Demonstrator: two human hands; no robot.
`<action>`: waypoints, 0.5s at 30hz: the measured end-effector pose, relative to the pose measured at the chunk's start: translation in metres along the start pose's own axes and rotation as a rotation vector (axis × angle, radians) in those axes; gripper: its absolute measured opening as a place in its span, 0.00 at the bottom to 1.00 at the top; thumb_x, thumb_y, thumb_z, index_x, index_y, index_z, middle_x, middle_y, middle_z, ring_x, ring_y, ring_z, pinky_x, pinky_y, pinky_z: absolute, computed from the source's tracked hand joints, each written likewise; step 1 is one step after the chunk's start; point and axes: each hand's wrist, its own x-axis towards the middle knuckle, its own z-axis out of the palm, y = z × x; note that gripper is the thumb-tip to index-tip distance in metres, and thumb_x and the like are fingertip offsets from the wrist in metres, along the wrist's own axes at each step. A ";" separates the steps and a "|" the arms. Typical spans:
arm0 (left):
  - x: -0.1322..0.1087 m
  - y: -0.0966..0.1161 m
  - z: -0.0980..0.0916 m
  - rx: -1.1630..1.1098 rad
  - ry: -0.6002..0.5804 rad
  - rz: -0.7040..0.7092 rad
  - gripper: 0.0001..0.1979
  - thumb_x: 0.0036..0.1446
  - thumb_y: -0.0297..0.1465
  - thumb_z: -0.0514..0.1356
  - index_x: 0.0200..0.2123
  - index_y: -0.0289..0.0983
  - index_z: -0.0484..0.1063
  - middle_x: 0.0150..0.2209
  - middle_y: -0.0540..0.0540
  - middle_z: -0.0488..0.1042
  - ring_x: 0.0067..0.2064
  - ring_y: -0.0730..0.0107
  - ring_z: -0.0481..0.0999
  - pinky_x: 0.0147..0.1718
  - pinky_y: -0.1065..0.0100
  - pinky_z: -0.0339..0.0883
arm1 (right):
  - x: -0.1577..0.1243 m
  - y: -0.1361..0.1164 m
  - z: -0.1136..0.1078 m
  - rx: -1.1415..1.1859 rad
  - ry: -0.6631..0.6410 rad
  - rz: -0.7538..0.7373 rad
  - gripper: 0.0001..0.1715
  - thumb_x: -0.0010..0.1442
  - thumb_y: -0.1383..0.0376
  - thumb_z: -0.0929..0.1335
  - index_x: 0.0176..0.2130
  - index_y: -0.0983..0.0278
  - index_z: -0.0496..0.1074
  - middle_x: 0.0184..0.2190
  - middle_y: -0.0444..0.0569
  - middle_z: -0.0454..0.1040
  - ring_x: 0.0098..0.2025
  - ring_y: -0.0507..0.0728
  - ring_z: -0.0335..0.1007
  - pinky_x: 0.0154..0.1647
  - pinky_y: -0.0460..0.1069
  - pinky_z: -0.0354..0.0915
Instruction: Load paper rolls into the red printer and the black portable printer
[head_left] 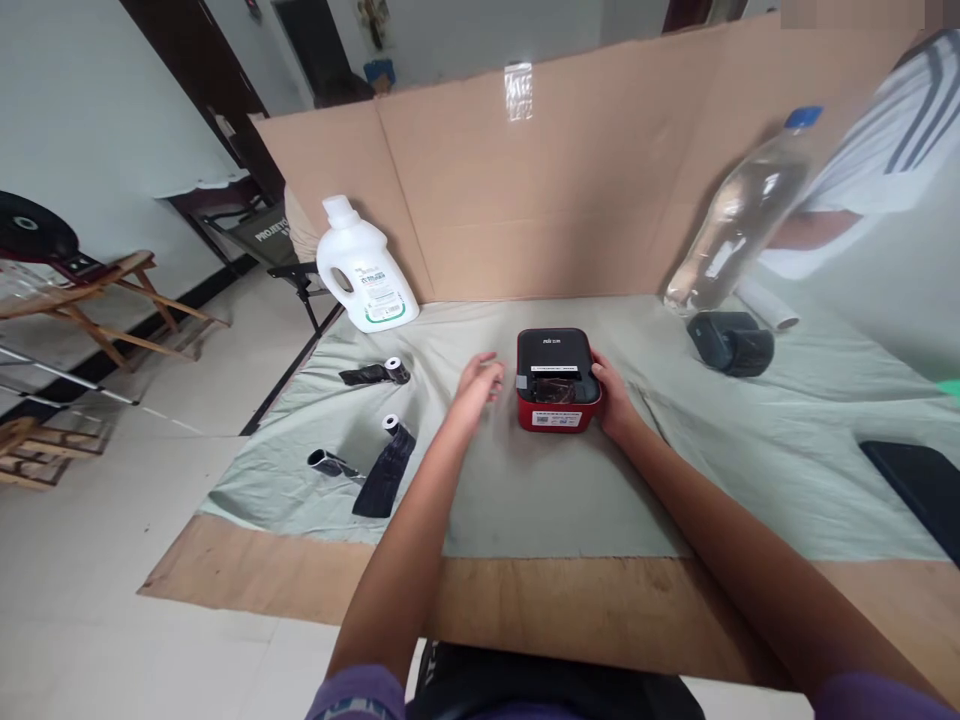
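A small label printer [556,380] with a black top and red base stands on the cloth in front of me. White stickers mark its front, and dark glossy film shows in its front opening. My right hand [613,392] holds the printer's right side, the thumb near its front corner and the other fingers partly hidden behind it. Left of the printer, a short gap away, my left hand [481,382] hangs with its fingers apart and nothing in them. Farther left lie a black ribbon roll [396,371], a second one with an unrolled strip [384,475], and a small dark tube [324,462].
A white jug [365,270] stands at the back left before a cardboard panel [525,200]. At right are a large clear bottle [739,220], a dark device [731,343], a white roll [769,305] and a black phone-like slab [915,490]. Another person's arm [814,230] shows behind the bottle.
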 end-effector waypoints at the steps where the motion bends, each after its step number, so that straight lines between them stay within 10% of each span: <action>1: 0.002 0.008 -0.015 0.057 0.076 0.070 0.23 0.52 0.38 0.62 0.52 0.39 0.70 0.33 0.50 0.73 0.29 0.74 0.72 0.27 0.74 0.64 | 0.000 0.001 -0.001 0.018 0.002 0.001 0.32 0.55 0.48 0.71 0.56 0.55 0.73 0.63 0.46 0.72 0.67 0.65 0.65 0.68 0.62 0.60; 7: 0.031 0.061 -0.126 1.082 0.521 0.354 0.19 0.54 0.36 0.64 0.50 0.42 0.76 0.46 0.42 0.80 0.55 0.49 0.74 0.54 0.53 0.67 | 0.004 0.004 -0.003 0.050 0.024 -0.003 0.30 0.56 0.46 0.71 0.55 0.54 0.74 0.61 0.45 0.74 0.67 0.65 0.65 0.69 0.63 0.59; 15: 0.076 0.041 -0.188 1.544 -0.033 0.054 0.25 0.52 0.36 0.63 0.55 0.47 0.78 0.50 0.46 0.81 0.54 0.52 0.78 0.53 0.62 0.68 | 0.007 0.007 -0.006 0.039 0.028 0.009 0.29 0.58 0.45 0.68 0.54 0.54 0.74 0.59 0.46 0.76 0.66 0.66 0.67 0.68 0.65 0.60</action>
